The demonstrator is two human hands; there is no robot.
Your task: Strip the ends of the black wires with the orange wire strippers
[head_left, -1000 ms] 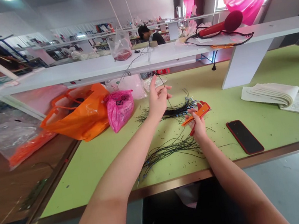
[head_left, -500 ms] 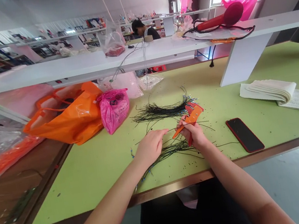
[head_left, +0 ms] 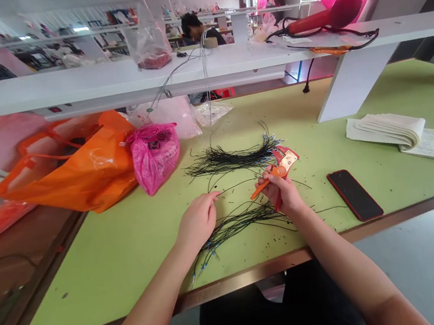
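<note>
My right hand is closed round the handles of an orange and red wire stripper, its head pointing up and away from me. Left of it, my left hand pinches a thin black wire, which runs across toward the tool. Beyond both hands lies a thick bundle of black wires with pale and blue tips at its right end. Nearer to me a looser bundle of black wires lies partly under my left hand, with blue ends at its lower left.
A phone and folded papers lie to the right. Orange and pink bags stand at the left. A white shelf spans the back, bearing a red hair dryer. Dark scraps dot the green table.
My left hand has moved left with the wire, away from the stripper. My right hand stays nearly in place, while the stripper's head has turned slightly. The view has shifted a little.
</note>
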